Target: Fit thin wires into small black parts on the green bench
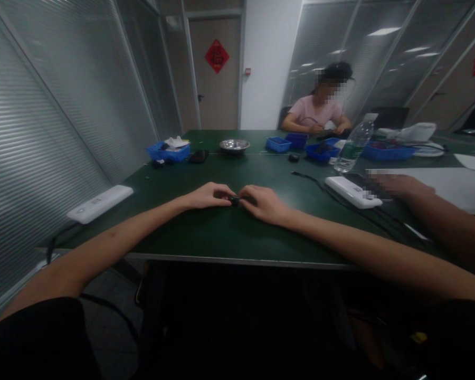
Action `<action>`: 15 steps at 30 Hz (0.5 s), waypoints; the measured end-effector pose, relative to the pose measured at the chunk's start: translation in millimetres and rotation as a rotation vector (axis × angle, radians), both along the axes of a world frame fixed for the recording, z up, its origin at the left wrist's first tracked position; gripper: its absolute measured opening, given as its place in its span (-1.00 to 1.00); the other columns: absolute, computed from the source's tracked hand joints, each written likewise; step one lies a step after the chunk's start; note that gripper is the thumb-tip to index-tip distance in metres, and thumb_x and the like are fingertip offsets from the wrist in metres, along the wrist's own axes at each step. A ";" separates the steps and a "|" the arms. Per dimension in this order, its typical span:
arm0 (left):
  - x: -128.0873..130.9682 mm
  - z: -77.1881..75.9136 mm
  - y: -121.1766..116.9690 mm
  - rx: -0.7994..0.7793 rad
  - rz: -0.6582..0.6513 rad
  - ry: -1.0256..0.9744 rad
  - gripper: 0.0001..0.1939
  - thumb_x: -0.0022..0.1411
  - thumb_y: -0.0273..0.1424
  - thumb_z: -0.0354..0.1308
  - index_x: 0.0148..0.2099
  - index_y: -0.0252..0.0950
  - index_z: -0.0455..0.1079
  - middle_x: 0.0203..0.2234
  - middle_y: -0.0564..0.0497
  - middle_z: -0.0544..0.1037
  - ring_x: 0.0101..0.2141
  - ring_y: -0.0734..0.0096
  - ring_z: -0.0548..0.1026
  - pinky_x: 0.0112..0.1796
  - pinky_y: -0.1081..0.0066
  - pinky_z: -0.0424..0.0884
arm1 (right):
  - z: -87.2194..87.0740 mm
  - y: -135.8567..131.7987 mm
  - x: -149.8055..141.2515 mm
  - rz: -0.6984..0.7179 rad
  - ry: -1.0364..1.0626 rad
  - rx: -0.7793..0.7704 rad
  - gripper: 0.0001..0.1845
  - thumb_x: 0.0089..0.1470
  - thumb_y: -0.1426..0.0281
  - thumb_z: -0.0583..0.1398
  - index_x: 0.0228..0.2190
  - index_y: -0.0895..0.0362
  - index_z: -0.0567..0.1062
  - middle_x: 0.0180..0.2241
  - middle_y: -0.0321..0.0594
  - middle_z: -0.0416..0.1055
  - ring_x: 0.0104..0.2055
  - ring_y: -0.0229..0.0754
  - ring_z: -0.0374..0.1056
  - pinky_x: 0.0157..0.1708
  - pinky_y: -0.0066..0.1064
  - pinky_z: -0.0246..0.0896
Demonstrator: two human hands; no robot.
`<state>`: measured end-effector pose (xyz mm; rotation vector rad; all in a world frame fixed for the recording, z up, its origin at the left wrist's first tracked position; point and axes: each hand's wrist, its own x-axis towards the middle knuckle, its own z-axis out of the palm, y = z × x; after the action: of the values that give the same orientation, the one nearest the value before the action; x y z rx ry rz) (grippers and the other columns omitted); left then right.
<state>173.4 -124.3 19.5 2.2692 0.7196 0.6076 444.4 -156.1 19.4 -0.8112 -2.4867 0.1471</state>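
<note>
Both of my hands meet over the green table [221, 237], a little in front of its near edge. Between the fingertips is a small dark piece [234, 200], too small and dim for me to tell its kind. My left hand [209, 196] pinches it from the left, thumb below and fingers above. From the other side my right hand [264, 203] closes its bent fingers on the same piece. Part of it is hidden behind the right fingers.
A steel bowl [235, 146], a blue bin [168, 152] and a black phone [199, 156] lie further back. White power banks [100, 203] with cables flank my arms. At right stand a bottle [356, 143] and another person's hand [399, 186]; a person [316, 113] sits across.
</note>
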 end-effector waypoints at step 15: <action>0.7 3.9 -4.6 0.029 -0.016 0.015 -0.65 0.31 -0.18 0.29 0.05 -0.24 0.60 -0.06 -0.13 0.56 -0.17 0.29 0.51 -0.16 0.34 0.42 | 2.7 -1.3 0.8 0.017 -0.078 -0.015 -0.80 0.32 0.31 0.17 -0.07 0.09 0.48 -0.14 -0.14 0.52 -0.17 -0.11 0.43 -0.18 -0.35 0.23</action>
<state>174.1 -128.8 23.4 2.3057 0.7035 0.5977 445.3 -157.5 22.0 -0.8169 -2.5688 0.1430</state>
